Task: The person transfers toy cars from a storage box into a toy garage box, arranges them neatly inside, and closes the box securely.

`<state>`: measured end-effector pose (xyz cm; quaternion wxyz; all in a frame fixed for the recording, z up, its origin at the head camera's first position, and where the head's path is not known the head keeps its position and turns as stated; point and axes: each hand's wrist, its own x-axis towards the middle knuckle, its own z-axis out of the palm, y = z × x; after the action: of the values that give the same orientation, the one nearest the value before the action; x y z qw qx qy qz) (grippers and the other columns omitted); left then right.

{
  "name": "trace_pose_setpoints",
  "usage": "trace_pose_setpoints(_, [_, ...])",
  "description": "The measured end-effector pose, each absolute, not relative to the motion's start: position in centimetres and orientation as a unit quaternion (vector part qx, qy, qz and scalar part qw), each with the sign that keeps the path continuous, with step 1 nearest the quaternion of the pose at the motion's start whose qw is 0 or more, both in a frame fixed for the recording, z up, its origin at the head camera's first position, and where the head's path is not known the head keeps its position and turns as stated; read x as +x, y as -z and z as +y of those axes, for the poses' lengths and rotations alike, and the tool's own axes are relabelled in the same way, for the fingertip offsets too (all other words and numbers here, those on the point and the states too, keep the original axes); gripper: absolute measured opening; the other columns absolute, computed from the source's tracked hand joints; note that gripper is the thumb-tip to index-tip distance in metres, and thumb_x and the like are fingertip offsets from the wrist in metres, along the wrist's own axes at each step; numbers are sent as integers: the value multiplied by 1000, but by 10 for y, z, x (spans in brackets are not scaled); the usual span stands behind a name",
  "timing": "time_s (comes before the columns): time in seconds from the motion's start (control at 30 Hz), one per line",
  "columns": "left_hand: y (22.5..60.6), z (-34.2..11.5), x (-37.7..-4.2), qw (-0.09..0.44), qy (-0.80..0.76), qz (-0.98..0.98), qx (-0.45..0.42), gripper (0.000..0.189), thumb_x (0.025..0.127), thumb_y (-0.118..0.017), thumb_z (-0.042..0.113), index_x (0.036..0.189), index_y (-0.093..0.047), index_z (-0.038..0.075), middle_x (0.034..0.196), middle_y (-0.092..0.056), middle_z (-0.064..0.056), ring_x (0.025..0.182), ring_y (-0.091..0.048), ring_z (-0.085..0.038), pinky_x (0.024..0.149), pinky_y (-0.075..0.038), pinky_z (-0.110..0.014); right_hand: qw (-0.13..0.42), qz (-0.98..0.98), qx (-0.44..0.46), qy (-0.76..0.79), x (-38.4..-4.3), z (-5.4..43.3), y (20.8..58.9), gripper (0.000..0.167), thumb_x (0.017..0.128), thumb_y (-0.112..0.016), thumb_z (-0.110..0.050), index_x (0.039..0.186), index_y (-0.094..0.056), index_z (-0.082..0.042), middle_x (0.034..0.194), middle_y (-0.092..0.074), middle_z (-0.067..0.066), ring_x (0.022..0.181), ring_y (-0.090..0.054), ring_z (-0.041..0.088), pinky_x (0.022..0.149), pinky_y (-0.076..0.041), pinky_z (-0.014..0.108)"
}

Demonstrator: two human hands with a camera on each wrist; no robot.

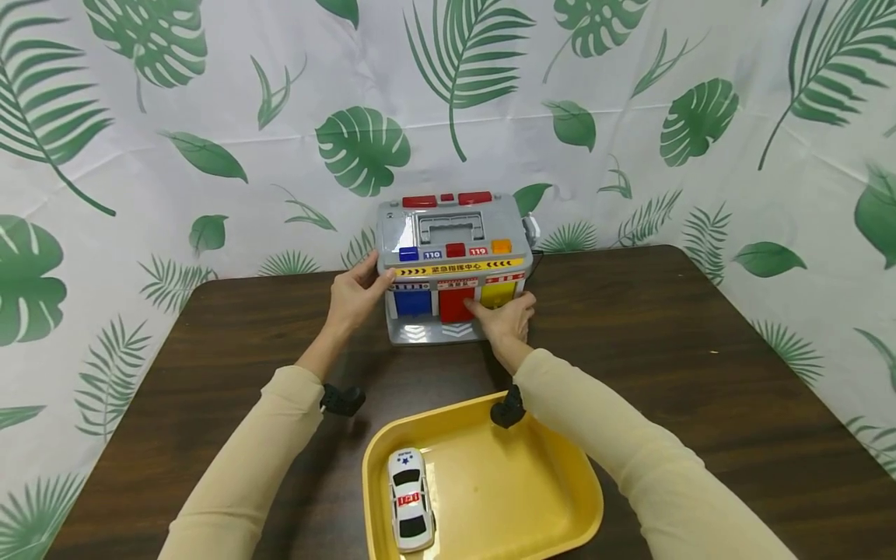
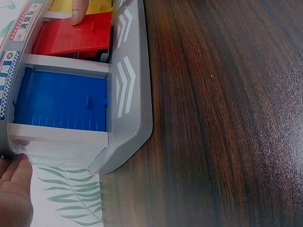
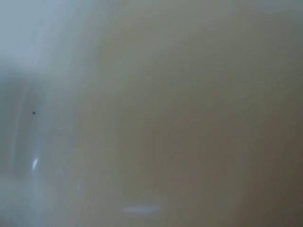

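A grey toy garage (image 1: pixel 448 268) stands at the far side of the table, with a blue door (image 2: pixel 61 101), a red door (image 1: pixel 455 306) and a yellow door (image 1: pixel 498 295). My left hand (image 1: pixel 353 299) holds its left end, the thumb at the roof's front corner and the fingers along the side. My right hand (image 1: pixel 509 320) reaches to the front, its thumb touching the red door. In the left wrist view that door tilts outward at the bottom, and part of a small wheel (image 2: pixel 104 57) shows beneath it. The right wrist view is only a blur.
A yellow tray (image 1: pixel 518 482) sits on the near part of the dark wooden table (image 1: pixel 700 373), under the right forearm. A white toy police car (image 1: pixel 410 499) lies along its left side. Leaf-patterned cloth (image 1: pixel 280 140) hangs behind the table.
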<state>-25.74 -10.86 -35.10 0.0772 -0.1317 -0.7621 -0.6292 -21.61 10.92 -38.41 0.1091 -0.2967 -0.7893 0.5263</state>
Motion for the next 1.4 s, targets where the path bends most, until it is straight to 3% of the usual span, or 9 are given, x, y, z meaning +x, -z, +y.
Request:
trace_pose_setpoints(0.13, [363,-109,-267,86,631,-760,-129,55,88,-65,12,136,-43,-4,138,-45,-18,122,-51,-27,99,-44,-33,107,-794,-293,-522,-217,109,384,91,73,-78,-43,135,-20,-10,131,-38,20,118,-45,35,106,-38,47])
trace_pose_setpoints(0.57, [340,-104,-248,72,634,-759,-132,54,88,-63,6,134,-40,-11,135,-44,-24,122,-49,-33,99,-42,-38,94,-795,-300,-518,-222,114,385,92,73,-78,-44,136,-19,-11,132,-39,20,118,-46,36,105,-38,49])
trace_pose_setpoints(0.77, [360,-105,-264,91,630,-761,-127,53,88,-65,10,134,-44,-5,132,-48,-20,119,-53,-28,96,-46,-31,94,-801,-305,-506,-222,113,385,91,74,-76,-46,134,-19,-12,129,-41,20,114,-49,36,102,-41,49])
trace_pose_setpoints(1.4, [361,-106,-263,106,597,-786,-119,54,88,-67,18,135,-46,-1,134,-49,-14,117,-55,-25,95,-47,-33,122,-809,-322,-477,-227,110,389,97,66,-78,-54,133,-22,-12,120,-46,18,105,-54,38,92,-43,50])
